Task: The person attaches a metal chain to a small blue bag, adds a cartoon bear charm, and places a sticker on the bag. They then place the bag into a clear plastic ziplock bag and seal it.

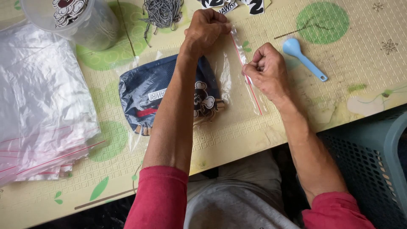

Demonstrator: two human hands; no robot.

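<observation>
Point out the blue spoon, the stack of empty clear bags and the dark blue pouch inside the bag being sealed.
blue spoon (293, 47), head view, on its bowl.
stack of clear bags (38, 106), head view, on the top bag's middle.
dark blue pouch (142, 91), head view, on the fabric left of the forearm.

plastic cup (72, 21) top cut off, fingertips hidden

Glossy clear plastic bag (229, 76), embossed tabletop (330, 55)
</observation>
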